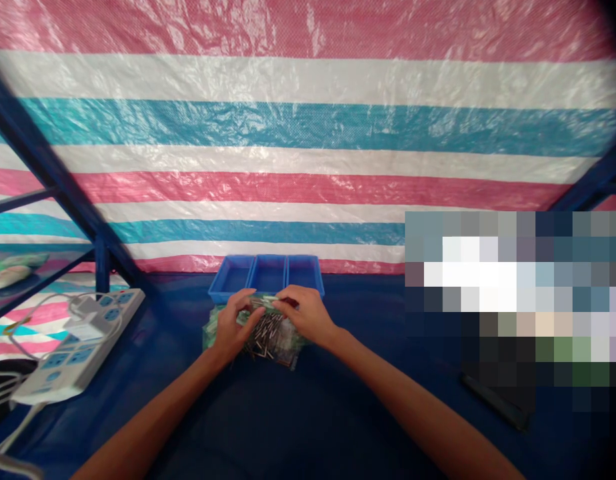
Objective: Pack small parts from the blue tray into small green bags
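Observation:
A pile of thin metal pieces (269, 331) lies on a crumpled clear and green plastic bag (289, 343) on the dark blue table. Around the left side of the pile curves my left hand (234, 325), its thumb and fingers closed near the bag's far edge. My right hand (308, 312) is at the far right side of the pile, with fingers bent inward and pinched. Both hands hold the plastic bag. Whether metal pieces are also between the fingers is too small to tell.
A blue three-compartment tray (271, 293) stands just behind the hands. On the left lies a white power strip (81, 353) with cables. A dark flat object (494, 402) lies at the right, near a pixelated area. Striped sheeting (288, 127) hangs behind the table.

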Action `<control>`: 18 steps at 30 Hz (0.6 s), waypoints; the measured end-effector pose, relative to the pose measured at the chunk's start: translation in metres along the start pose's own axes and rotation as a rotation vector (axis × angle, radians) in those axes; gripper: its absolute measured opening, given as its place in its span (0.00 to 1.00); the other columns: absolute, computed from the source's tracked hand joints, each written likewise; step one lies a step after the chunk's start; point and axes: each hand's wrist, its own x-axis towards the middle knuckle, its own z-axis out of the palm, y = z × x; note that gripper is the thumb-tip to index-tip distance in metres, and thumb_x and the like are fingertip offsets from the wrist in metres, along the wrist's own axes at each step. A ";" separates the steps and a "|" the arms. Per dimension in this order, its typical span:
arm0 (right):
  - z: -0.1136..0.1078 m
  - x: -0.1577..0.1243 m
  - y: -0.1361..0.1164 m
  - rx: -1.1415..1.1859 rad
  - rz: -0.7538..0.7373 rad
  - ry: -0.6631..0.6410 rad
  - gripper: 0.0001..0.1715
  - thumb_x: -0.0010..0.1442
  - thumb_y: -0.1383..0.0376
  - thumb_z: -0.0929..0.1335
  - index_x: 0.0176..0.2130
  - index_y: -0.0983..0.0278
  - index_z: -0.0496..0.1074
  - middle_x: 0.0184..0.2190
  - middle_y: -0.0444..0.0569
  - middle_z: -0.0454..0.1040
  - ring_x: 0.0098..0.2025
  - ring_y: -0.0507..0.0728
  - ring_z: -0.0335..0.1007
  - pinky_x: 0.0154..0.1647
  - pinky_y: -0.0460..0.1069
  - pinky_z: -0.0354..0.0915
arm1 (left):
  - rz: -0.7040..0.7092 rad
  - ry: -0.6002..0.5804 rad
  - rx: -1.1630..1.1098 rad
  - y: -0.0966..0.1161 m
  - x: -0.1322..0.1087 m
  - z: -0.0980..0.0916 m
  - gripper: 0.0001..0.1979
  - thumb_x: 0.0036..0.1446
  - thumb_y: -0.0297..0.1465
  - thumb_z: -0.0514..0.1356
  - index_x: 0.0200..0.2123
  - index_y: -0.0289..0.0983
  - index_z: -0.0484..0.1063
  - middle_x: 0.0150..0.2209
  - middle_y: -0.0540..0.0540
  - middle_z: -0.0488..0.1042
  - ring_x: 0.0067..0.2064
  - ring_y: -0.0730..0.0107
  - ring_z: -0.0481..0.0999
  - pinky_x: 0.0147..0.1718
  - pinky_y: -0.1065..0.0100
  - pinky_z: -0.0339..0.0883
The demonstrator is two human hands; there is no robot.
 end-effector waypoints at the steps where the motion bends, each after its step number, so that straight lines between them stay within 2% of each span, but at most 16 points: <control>1: -0.001 -0.001 -0.001 0.030 0.015 -0.003 0.09 0.61 0.64 0.65 0.41 0.63 0.72 0.28 0.44 0.73 0.28 0.51 0.68 0.32 0.45 0.62 | -0.029 0.003 -0.049 0.001 0.000 0.001 0.09 0.53 0.35 0.61 0.36 0.36 0.69 0.44 0.42 0.73 0.44 0.62 0.74 0.44 0.62 0.69; 3: -0.002 -0.002 -0.003 0.069 0.017 -0.009 0.17 0.63 0.66 0.62 0.52 0.62 0.64 0.27 0.42 0.73 0.27 0.51 0.68 0.33 0.45 0.63 | -0.128 -0.016 -0.218 0.004 0.000 0.002 0.14 0.54 0.35 0.61 0.43 0.37 0.66 0.41 0.44 0.74 0.39 0.65 0.76 0.39 0.63 0.71; 5: -0.003 -0.004 -0.003 0.039 -0.044 -0.001 0.23 0.64 0.68 0.59 0.58 0.61 0.58 0.30 0.44 0.73 0.30 0.51 0.69 0.36 0.46 0.65 | -0.243 -0.063 -0.417 0.009 0.002 0.002 0.22 0.55 0.34 0.60 0.51 0.38 0.58 0.35 0.47 0.75 0.32 0.69 0.76 0.32 0.67 0.71; 7: -0.001 -0.005 -0.001 -0.062 -0.149 -0.001 0.24 0.64 0.70 0.58 0.59 0.60 0.58 0.39 0.49 0.72 0.37 0.52 0.69 0.41 0.48 0.65 | -0.313 -0.104 -0.547 0.014 0.004 0.002 0.25 0.55 0.34 0.60 0.53 0.39 0.54 0.30 0.50 0.74 0.27 0.72 0.74 0.28 0.70 0.69; 9: 0.001 -0.006 0.003 -0.183 -0.241 -0.008 0.23 0.62 0.70 0.59 0.56 0.60 0.63 0.47 0.52 0.68 0.42 0.54 0.68 0.43 0.48 0.65 | -0.341 -0.129 -0.608 0.017 0.006 0.001 0.26 0.55 0.34 0.60 0.53 0.39 0.53 0.25 0.53 0.72 0.24 0.73 0.72 0.26 0.71 0.68; 11: 0.003 -0.007 0.007 -0.258 -0.277 0.008 0.19 0.62 0.69 0.60 0.52 0.60 0.68 0.47 0.52 0.67 0.42 0.54 0.67 0.42 0.48 0.65 | -0.349 -0.151 -0.630 0.019 0.007 -0.001 0.25 0.55 0.34 0.60 0.53 0.40 0.54 0.23 0.54 0.70 0.23 0.73 0.71 0.25 0.72 0.66; 14: 0.003 -0.007 0.007 -0.255 -0.258 0.038 0.15 0.63 0.65 0.61 0.48 0.61 0.71 0.42 0.51 0.68 0.39 0.53 0.66 0.41 0.47 0.65 | -0.313 -0.165 -0.563 0.016 0.007 -0.004 0.18 0.57 0.34 0.58 0.50 0.38 0.60 0.23 0.54 0.68 0.24 0.73 0.70 0.25 0.71 0.65; 18: 0.000 -0.004 0.000 -0.140 -0.160 0.056 0.11 0.64 0.63 0.62 0.39 0.63 0.73 0.34 0.48 0.71 0.35 0.52 0.67 0.39 0.46 0.63 | -0.134 -0.177 -0.329 0.011 0.010 -0.007 0.13 0.57 0.36 0.57 0.43 0.36 0.71 0.28 0.49 0.69 0.30 0.70 0.70 0.32 0.68 0.65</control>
